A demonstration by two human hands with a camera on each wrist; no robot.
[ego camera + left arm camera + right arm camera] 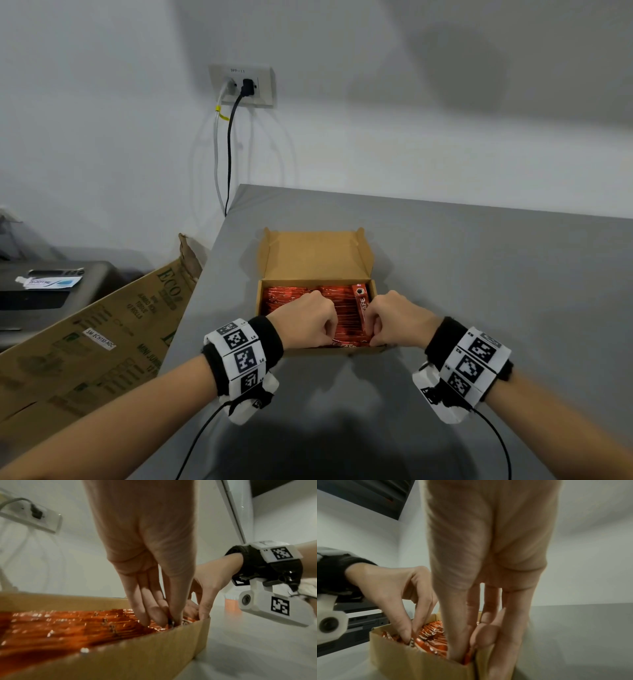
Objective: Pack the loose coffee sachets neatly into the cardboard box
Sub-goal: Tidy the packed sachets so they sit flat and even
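Observation:
An open cardboard box (pixel 315 253) sits on the grey table, its lid folded back, packed with red coffee sachets (pixel 291 298). One sachet (pixel 361 301) lies on top at the right, printed side up. Both hands are at the box's near edge with fingers curled down. My left hand (pixel 330 337) pinches a sachet end just inside the near wall (pixel 137 655), as the left wrist view of the hand (pixel 169 623) shows. My right hand (pixel 371 337) is at the near right corner; its thumb and index pinch a sachet (pixel 467 655) there, and its other fingers (pixel 505 649) lie outside the wall.
A large printed carton (pixel 102 329) leans against the table's left edge, with a dark printer (pixel 51 284) beyond it. A wall socket (pixel 245 85) with two cables hangs behind the table. Bare grey tabletop (pixel 479 274) stretches right of the box.

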